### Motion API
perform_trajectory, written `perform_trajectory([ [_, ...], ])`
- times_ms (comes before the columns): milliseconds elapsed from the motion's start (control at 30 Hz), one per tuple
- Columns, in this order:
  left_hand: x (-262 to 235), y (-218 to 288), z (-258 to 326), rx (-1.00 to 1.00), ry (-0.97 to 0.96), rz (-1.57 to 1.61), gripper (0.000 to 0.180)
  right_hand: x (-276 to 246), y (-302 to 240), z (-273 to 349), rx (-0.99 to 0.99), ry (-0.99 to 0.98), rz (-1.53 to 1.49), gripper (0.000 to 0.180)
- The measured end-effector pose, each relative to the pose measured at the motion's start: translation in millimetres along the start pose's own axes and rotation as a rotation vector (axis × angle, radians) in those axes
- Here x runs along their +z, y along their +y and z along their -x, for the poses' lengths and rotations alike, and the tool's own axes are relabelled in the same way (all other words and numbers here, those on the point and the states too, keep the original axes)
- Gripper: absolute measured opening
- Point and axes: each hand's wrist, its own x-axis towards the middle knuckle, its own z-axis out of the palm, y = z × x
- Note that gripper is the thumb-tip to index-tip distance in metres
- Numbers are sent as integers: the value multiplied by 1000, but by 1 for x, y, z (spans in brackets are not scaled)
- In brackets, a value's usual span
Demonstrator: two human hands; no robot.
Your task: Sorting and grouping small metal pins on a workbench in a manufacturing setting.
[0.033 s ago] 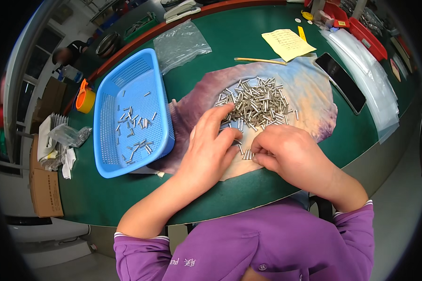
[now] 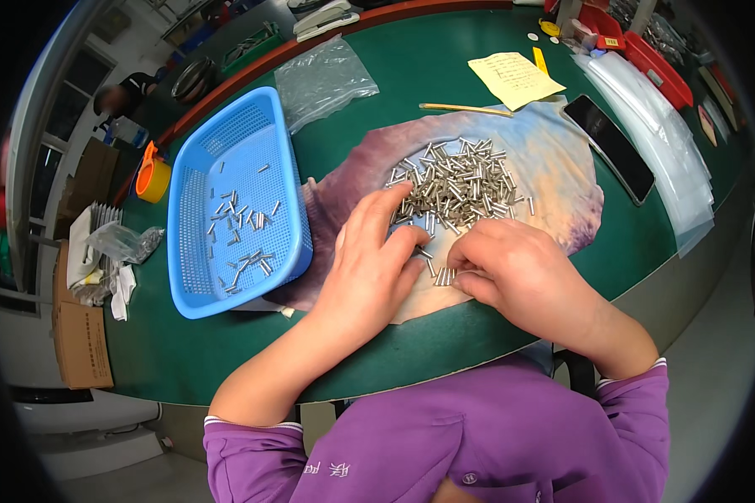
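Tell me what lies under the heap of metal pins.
A multicoloured cloth, spread on the green table, shows around the metal pins; the part directly beneath them is covered.

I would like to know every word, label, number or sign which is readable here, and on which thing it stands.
Yellow paper sheet: handwritten lines, too small to read.
Cardboard box: dark print, too small to read.
Red bin: small label, too small to read.
Purple garment: white characters and a small round mark, not copied here.
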Motion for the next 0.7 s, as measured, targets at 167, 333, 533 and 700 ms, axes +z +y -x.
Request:
perform_trajectory([
  [167,-1,-1,2,-9,24,-175,20,6,1,-3,-5,-12,-17,24],
  [333,0,1,2,-6,19,-178,19,10,5,-2,-31,-44,7,26],
  [533,-12,16,10,-62,-110,-119,23,12,3,-3,-23,17,-70,31],
  [700,-11,16,9,-73,-126,-55,28,16,7,-5,-75,18,-84,34],
])
